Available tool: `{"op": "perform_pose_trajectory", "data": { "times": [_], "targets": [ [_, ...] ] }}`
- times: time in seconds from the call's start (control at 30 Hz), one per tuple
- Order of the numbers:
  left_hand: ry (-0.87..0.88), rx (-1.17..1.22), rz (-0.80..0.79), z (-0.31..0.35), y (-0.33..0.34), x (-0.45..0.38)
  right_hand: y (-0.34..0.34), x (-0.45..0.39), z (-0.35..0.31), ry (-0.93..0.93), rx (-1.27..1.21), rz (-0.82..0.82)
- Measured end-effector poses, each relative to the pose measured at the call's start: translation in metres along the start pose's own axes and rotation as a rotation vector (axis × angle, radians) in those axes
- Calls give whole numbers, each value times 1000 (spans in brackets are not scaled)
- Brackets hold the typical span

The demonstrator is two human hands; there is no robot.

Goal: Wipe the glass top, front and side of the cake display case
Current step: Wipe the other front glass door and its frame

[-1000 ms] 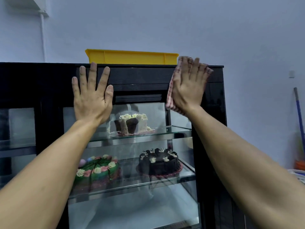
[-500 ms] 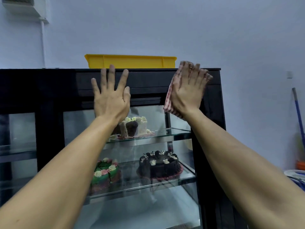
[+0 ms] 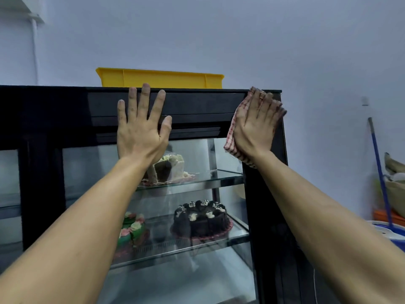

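1. The left hand (image 3: pixel 140 132) lies flat on the front of the case (image 3: pixel 197 106), fingers straight and spread, grasping nothing. Its fingertips reach the top edge of the black upper band; the heel of the palm overlaps the top of the glass.
2. Since a second ago this hand has slid to the right along the band, from near the tray's left end to under its left half, and now sits closer to the other hand.
3. The right hand (image 3: pixel 256 126) presses a red-checked cloth (image 3: pixel 232 137) against the case's upper right corner, fingers straight and together. The cloth shows along the hand's left edge and below the wrist.
4. That hand and cloth have stayed at the same corner, only a little lower against the top edge.
5. A yellow tray (image 3: pixel 162 79) sits on top of the case.
6. Behind the glass: a cut cake (image 3: pixel 173 167) on the upper shelf, a chocolate cake (image 3: pixel 201 220) and a green cake (image 3: pixel 131 229) on the lower one.
7. A blue-handled mop (image 3: pixel 379 172) leans at the right wall.
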State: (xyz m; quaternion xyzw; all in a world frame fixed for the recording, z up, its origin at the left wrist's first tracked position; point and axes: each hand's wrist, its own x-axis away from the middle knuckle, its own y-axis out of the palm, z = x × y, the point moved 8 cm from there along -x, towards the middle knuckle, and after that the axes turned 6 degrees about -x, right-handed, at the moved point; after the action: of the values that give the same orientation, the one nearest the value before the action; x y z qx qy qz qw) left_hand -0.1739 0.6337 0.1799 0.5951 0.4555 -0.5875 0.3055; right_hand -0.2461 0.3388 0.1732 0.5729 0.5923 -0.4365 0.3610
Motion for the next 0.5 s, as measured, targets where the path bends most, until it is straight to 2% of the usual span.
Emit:
{"op": "perform_pose_trajectory", "data": {
  "times": [0.07, 0.13, 0.23, 0.3, 0.4, 0.5],
  "targets": [
    [5, 8, 1, 1, 1, 0, 2, -11, -10, -93, -5, -12],
    [-3, 2, 7, 1, 1, -1, -3, -25, 5, -58, -28, 22],
    [-12, -4, -4, 1, 2, 0, -13, -5, 63, 314, -153, 126],
    [-18, -1, 3, 3, 2, 0, -7, 35, 76, 408, -178, 118],
    [-36, 15, -4, 5, 2, 0, -4, 50, 65, 292, -136, 83],
    [-36, 7, 3, 5, 3, 1, -9, -2, 43, 143, -59, 50]
  ]
}}
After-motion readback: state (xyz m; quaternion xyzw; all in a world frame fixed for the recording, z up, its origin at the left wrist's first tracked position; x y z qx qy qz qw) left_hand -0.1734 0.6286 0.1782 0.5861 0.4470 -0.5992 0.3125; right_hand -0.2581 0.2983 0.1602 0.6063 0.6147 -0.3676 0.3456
